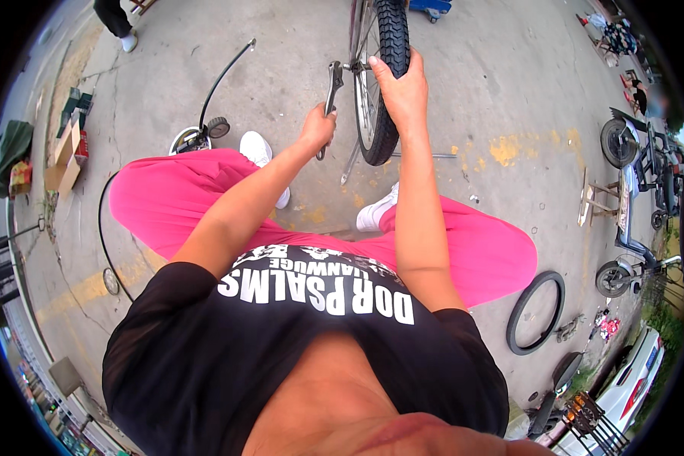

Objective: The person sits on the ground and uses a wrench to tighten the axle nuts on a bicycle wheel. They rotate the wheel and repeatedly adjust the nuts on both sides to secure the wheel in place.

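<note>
My left hand [318, 128] is closed around the handle of a metal wrench [331, 93], which stands nearly upright with its head pointing away from me. The wrench head is close beside the axle end of a bicycle wheel [365, 114]; whether they touch, I cannot tell. My right hand [404, 87] grips the wheel's black knobbly tyre [394, 34] from the right side, thumb across toward the spokes. Part of a thin dark frame tube [353, 30] runs up alongside the wheel's left. On the ground below lies a thin metal bar [349, 163].
A loose black tyre [512, 330] lies at my right. To the left, a black hose [222, 74] rises from a round device beside a small wheel [218, 127]. Open cardboard boxes [68, 159] stand farther left. A low wooden stool [596, 196] and parked scooters [619, 144] are at far right.
</note>
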The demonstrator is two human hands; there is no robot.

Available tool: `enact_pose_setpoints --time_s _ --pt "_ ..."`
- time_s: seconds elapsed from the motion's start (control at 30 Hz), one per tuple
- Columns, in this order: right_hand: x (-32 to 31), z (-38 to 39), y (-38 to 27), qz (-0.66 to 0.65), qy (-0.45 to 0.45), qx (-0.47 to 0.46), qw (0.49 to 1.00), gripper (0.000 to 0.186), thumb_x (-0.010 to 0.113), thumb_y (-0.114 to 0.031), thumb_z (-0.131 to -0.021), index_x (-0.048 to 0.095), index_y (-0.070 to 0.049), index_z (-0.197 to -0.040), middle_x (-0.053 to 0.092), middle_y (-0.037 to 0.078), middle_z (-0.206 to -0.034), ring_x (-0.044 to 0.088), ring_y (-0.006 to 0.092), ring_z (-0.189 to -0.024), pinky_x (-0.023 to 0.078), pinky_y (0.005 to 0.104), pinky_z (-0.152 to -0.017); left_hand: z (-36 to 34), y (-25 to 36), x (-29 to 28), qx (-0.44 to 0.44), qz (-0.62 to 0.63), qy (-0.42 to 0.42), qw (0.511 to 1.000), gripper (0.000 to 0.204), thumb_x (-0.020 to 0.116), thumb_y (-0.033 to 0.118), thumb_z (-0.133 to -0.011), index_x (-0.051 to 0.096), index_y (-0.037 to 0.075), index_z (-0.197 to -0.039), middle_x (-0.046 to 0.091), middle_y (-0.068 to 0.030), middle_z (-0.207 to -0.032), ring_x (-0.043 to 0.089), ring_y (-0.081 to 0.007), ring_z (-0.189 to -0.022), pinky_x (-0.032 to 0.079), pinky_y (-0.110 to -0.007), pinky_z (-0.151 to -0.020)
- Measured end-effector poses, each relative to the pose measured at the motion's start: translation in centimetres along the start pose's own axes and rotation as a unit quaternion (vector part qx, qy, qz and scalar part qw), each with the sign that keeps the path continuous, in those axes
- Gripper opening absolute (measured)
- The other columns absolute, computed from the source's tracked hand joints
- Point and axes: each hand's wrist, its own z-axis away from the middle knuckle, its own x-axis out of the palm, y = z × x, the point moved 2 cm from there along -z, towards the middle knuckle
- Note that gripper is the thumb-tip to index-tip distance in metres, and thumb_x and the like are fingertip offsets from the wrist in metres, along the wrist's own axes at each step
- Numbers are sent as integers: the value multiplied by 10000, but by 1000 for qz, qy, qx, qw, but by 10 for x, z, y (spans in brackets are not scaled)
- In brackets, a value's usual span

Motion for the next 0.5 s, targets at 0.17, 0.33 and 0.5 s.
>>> enact_pose_setpoints --time_s 0.17,0.33,0.5 --pt "-4 9 -5 131 120 -108 978 552 695 -243 -773 454 29 -1188 546 204 -1065 535 342 -1013 443 387 -845 20 -2 5 35 -47 11 998 122 478 137 -910 465 24 -957 441 -10 -566 422 -113 -383 350 -290 -337" --pt "13 42 -36 130 109 -323 931 310 596 -101 -808 529 9 -1091 544 187 -1016 539 342 -957 450 396 -820 25 -2 0 29 -4 36 999 187 484 147 -894 489 -12 -993 514 -65 -584 479 -166 -403 384 -330 -362" --pt "91 61 34 183 -76 -93 976 408 583 -216 -840 491 64 -1122 583 268 -977 594 379 -894 473 431 -760 -1 -34 4 182 9 74 980 251 487 159 -877 505 -31 -1040 616 -157 -715 590 -298 -545 447 -399 -484"
